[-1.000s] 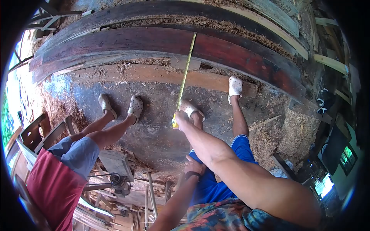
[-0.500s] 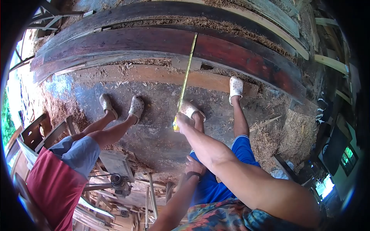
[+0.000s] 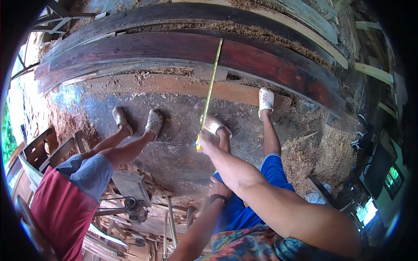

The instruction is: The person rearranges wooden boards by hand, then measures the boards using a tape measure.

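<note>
My right hand [image 3: 208, 142] is closed around a yellow tape measure [image 3: 198, 143]. Its extended blade [image 3: 211, 87] runs up from the hand, and the far end lies on a long reddish-brown board [image 3: 174, 45]. My left hand [image 3: 219, 188], with a dark band at the wrist, rests against my leg by the blue shorts, its fingers partly visible and holding nothing that I can see. Below the blade lies a flat brown plank [image 3: 174, 85] on the floor, near my white perforated clogs [image 3: 266, 99].
Another person [image 3: 65, 204] in a red shirt and grey shorts stands at the left. Near them is a machine with a motor [image 3: 136, 208]. Wood shavings [image 3: 333, 156] are heaped at the right. More long dark boards [image 3: 187, 12] lie along the top.
My right hand has shifted slightly downward with the tape measure. At the right edge, a small black-and-white thing has moved downward. My left hand looks unchanged.
</note>
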A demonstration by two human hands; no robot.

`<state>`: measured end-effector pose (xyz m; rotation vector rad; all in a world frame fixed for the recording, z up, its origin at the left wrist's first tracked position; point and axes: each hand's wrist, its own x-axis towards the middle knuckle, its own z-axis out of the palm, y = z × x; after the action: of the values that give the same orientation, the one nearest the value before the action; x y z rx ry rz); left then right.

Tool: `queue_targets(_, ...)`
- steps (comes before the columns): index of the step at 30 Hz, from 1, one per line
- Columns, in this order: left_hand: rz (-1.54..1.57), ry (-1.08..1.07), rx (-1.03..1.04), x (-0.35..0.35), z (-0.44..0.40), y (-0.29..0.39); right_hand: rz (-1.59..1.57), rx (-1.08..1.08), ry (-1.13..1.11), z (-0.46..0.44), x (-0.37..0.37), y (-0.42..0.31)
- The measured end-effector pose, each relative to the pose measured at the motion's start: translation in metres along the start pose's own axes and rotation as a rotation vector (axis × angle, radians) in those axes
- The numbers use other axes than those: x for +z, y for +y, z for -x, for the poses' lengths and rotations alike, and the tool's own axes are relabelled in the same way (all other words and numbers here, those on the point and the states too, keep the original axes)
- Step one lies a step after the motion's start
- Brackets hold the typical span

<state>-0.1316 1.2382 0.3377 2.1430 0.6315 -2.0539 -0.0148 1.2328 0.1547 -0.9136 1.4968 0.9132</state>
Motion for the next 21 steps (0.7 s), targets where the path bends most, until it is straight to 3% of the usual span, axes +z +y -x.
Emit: queue_targets(21, 0.035, -0.047, -0.02, -0.003, -0.003, 0.0, 0.1, 0.003, 0.069, -0.007, -0.012, 0.011)
